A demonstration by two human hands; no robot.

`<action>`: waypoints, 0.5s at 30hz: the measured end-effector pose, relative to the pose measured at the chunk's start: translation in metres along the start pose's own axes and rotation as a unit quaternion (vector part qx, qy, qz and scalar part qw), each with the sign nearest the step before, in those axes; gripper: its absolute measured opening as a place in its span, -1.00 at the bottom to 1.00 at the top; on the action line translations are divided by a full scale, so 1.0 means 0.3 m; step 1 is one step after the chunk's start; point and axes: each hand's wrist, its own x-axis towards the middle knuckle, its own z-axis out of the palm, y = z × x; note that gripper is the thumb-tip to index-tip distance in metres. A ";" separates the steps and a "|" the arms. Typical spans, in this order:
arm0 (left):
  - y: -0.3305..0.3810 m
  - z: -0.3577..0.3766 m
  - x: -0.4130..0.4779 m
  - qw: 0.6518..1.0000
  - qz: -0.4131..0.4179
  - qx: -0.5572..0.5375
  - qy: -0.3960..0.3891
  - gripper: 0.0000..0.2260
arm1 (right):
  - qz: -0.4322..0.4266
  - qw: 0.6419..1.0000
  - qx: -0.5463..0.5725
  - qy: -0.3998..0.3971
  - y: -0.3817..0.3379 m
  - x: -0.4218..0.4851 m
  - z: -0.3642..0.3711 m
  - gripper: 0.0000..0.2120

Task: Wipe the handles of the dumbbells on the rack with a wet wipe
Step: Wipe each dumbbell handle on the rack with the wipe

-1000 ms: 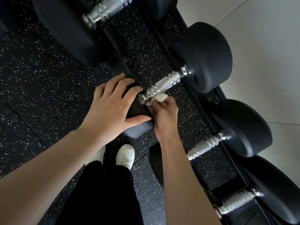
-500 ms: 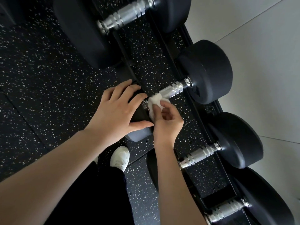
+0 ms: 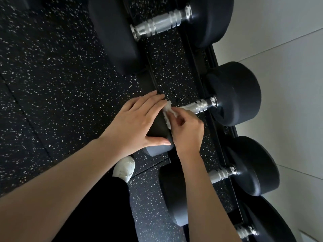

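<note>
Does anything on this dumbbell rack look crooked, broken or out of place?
Nothing stands out. The right hand holds the wet wipe against one dumbbell handle; the left hand rests on its near head.

The wipe [image 3: 167, 110], a second ago a small wad pinched under the handle [image 3: 199, 106], now lies opened out around the handle's near end and hangs down against the inner face of the head [image 3: 158, 126]. The right hand [image 3: 187, 130] has turned from beneath the bar to lie over it, its fingers [image 3: 176, 114] curled on the wipe, and it covers more of the handle than before. The left hand [image 3: 138, 121] has flattened: its fingers, earlier bent over the head, now lie straighter, their tips touching the wipe. The view has shifted, so only one shoe [image 3: 125, 167] shows instead of two.
</note>
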 end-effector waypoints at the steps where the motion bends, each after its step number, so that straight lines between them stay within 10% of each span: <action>1: 0.000 0.001 -0.001 1.000 -0.001 -0.002 -0.001 -0.18 | -0.006 1.000 -0.020 -0.005 -0.004 0.005 -0.004 -0.83; 15: -0.001 0.012 -0.008 0.999 -0.032 -0.025 0.005 -0.17 | 0.160 0.979 -0.125 0.025 -0.031 0.146 -0.092 -0.75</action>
